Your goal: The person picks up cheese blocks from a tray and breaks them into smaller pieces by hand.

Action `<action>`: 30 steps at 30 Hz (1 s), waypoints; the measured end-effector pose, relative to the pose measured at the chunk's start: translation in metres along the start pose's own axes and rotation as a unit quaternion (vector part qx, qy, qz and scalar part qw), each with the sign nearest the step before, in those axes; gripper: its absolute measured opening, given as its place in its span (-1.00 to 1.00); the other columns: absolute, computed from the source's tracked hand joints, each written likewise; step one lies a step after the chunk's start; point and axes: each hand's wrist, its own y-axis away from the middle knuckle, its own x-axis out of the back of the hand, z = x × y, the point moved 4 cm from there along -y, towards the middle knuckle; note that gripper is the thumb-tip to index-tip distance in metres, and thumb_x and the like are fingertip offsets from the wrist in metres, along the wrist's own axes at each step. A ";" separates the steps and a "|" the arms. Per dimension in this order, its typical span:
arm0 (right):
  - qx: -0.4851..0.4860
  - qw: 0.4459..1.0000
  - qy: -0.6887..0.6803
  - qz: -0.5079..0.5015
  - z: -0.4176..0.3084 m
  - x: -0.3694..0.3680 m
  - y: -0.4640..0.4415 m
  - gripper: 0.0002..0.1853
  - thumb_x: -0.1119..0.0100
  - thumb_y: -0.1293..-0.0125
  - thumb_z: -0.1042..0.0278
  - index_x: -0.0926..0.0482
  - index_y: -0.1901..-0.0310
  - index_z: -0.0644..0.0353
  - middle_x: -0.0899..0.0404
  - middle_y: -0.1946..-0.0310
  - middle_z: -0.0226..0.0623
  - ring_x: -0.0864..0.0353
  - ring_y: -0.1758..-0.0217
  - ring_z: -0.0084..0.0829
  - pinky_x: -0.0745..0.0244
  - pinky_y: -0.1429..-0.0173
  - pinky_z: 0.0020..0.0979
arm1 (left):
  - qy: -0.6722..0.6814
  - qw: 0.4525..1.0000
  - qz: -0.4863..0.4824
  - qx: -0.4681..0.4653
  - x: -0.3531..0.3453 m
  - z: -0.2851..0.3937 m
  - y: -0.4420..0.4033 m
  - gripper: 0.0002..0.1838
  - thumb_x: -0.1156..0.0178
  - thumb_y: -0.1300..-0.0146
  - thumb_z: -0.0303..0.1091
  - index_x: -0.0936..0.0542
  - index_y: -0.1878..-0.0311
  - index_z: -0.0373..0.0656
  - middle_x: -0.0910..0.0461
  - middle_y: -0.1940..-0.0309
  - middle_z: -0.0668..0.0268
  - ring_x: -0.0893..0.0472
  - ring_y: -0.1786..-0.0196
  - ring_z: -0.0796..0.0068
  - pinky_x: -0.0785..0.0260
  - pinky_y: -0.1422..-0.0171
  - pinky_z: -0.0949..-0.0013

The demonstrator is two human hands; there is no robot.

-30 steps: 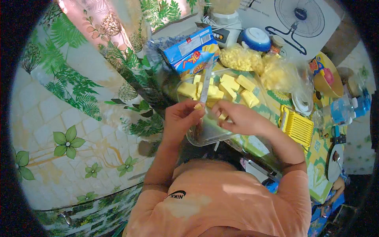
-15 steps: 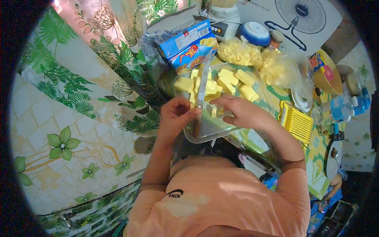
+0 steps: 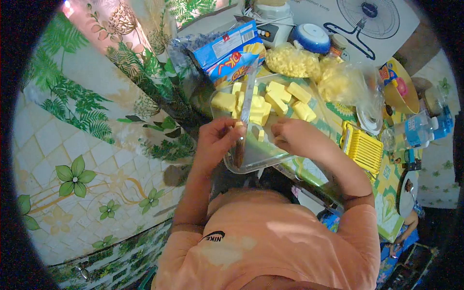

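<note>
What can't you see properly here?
In the head view:
- Anything inside the right grip: hidden by its curled fingers.
- The top of the blender: cut off by the upper edge.
- Small print on the blue box: too small to read.

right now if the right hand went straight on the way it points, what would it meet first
Likely the small yellow chunk in the clear plastic tray, though the right hand may pass above it.

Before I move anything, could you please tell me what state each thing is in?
Left hand, pinching a small piece
Right hand, fingers curled, contents hidden
Container, uncovered, holding yellow chunks
Knife, lying across the container
Blue bowl, upside down
Plastic bag, filled
Bottle, capped
</note>
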 end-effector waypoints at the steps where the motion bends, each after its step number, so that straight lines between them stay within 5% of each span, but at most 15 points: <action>1: 0.012 1.000 -0.007 -0.008 -0.002 0.003 0.004 -0.83 -0.17 -0.07 0.44 -0.50 0.27 0.22 -0.47 0.27 -0.10 -0.53 0.16 -0.05 -0.46 0.10 -0.15 | -0.016 1.000 0.001 -0.007 0.001 -0.001 -0.001 -0.82 -0.33 -0.11 -0.31 -0.62 0.31 -0.21 -0.46 0.58 0.54 -0.37 0.50 0.79 -0.21 0.45 0.61; 5: 0.047 0.999 -0.023 -0.008 -0.008 -0.012 0.007 -0.80 -0.16 -0.04 0.49 -0.51 0.24 0.22 -0.46 0.26 -0.08 -0.53 0.16 -0.03 -0.45 0.08 -0.14 | -0.040 0.998 -0.040 -0.042 -0.004 0.014 -0.008 -0.84 -0.34 -0.05 -0.43 -0.57 0.33 -0.23 -0.53 0.49 0.47 -0.48 0.41 0.71 -0.35 0.29 0.55; 8: 0.024 0.999 -0.025 -0.008 -0.013 -0.016 0.006 -0.76 -0.15 -0.01 0.52 -0.51 0.21 0.23 -0.46 0.25 -0.07 -0.53 0.16 -0.03 -0.43 0.07 -0.12 | -0.106 0.980 -0.027 -0.164 -0.018 0.043 -0.020 -0.77 -0.37 -0.05 -0.30 -0.58 0.32 -0.20 -0.46 0.59 0.45 -0.38 0.55 0.71 -0.21 0.49 0.56; 11: 0.027 0.999 -0.037 0.008 -0.012 -0.006 0.012 -0.76 -0.12 0.00 0.55 -0.51 0.22 0.25 -0.46 0.25 -0.07 -0.53 0.17 -0.04 -0.43 0.07 -0.13 | -0.198 0.966 -0.038 -0.165 -0.042 0.088 -0.032 -0.83 -0.32 -0.08 -0.39 -0.56 0.31 -0.22 -0.53 0.45 0.44 -0.48 0.34 0.70 -0.32 0.29 0.52; 13: 0.052 0.998 -0.035 0.029 -0.017 0.016 0.023 -0.76 -0.11 0.01 0.58 -0.50 0.23 0.27 -0.47 0.25 -0.08 -0.53 0.18 -0.05 -0.44 0.09 -0.16 | -0.206 0.923 -0.045 -0.322 -0.061 0.107 -0.045 -0.82 -0.30 -0.10 -0.34 -0.58 0.29 -0.21 -0.55 0.40 0.34 -0.51 0.35 0.55 -0.32 0.28 0.46; 16: 0.102 0.986 -0.034 0.131 -0.016 0.062 0.053 -0.74 -0.09 0.04 0.63 -0.48 0.23 0.29 -0.48 0.27 -0.11 -0.55 0.21 -0.12 -0.49 0.15 -0.24 | -0.248 0.849 -0.056 -0.463 -0.097 0.121 -0.081 -0.79 -0.27 -0.11 -0.26 -0.61 0.27 -0.20 -0.57 0.35 0.24 -0.53 0.29 0.33 -0.34 0.18 0.37; 18: 0.034 0.978 -0.080 0.192 -0.007 0.097 0.082 -0.72 -0.07 0.06 0.67 -0.47 0.23 0.28 -0.50 0.29 -0.20 -0.58 0.25 -0.29 -0.51 0.22 -0.36 | -0.259 0.829 -0.081 -0.488 -0.124 0.127 -0.108 -0.76 -0.25 -0.12 -0.20 -0.62 0.26 -0.18 -0.58 0.33 0.19 -0.53 0.22 0.20 -0.34 0.10 0.29; 20: -0.079 0.946 -0.113 0.292 0.016 0.123 0.107 -0.75 -0.11 0.01 0.63 -0.48 0.23 0.27 -0.51 0.29 -0.14 -0.59 0.24 -0.27 -0.52 0.23 -0.33 | -0.248 0.823 -0.082 -0.504 -0.154 0.132 -0.125 -0.71 -0.22 -0.13 -0.12 -0.63 0.26 -0.16 -0.59 0.31 0.16 -0.52 0.12 0.15 -0.31 0.00 0.21; 22: -0.122 0.890 -0.027 0.439 0.029 0.144 0.127 -0.76 -0.05 -0.04 0.67 -0.48 0.21 0.26 -0.51 0.29 -0.18 -0.58 0.26 -0.32 -0.51 0.22 -0.39 | -0.239 0.807 -0.099 -0.531 -0.187 0.131 -0.144 -0.71 -0.21 -0.12 -0.13 -0.63 0.25 -0.17 -0.59 0.30 0.16 -0.51 0.09 0.17 -0.33 -0.01 0.18; 25: -0.180 0.857 0.062 0.479 0.065 0.156 0.130 -0.75 -0.03 -0.06 0.65 -0.51 0.19 0.24 -0.53 0.25 -0.17 -0.58 0.26 -0.30 -0.49 0.12 -0.37 | -0.320 0.797 -0.156 -0.489 -0.232 0.121 -0.163 -0.68 -0.23 -0.06 -0.12 -0.63 0.24 -0.17 -0.61 0.28 0.13 -0.55 0.10 0.15 -0.39 0.01 0.15; 28: -0.179 0.864 0.033 0.469 0.091 0.147 0.110 -0.69 0.03 -0.07 0.63 -0.57 0.14 0.20 -0.57 0.21 -0.01 -0.58 0.16 -0.12 -0.45 0.03 -0.24 | -0.439 0.816 -0.245 -0.284 -0.246 0.106 -0.171 -0.65 -0.26 0.01 -0.12 -0.63 0.22 -0.16 -0.62 0.26 0.07 -0.59 0.14 0.08 -0.44 0.04 0.10; 30: -0.172 0.877 0.023 0.448 0.102 0.141 0.096 -0.66 0.06 -0.09 0.59 -0.58 0.10 0.17 -0.57 0.25 0.08 -0.56 0.13 0.00 -0.43 0.02 -0.16 | -0.465 0.800 -0.220 -0.310 -0.250 0.096 -0.185 -0.65 -0.27 0.03 -0.15 -0.63 0.20 -0.14 -0.62 0.26 0.02 -0.60 0.15 0.04 -0.45 0.04 0.09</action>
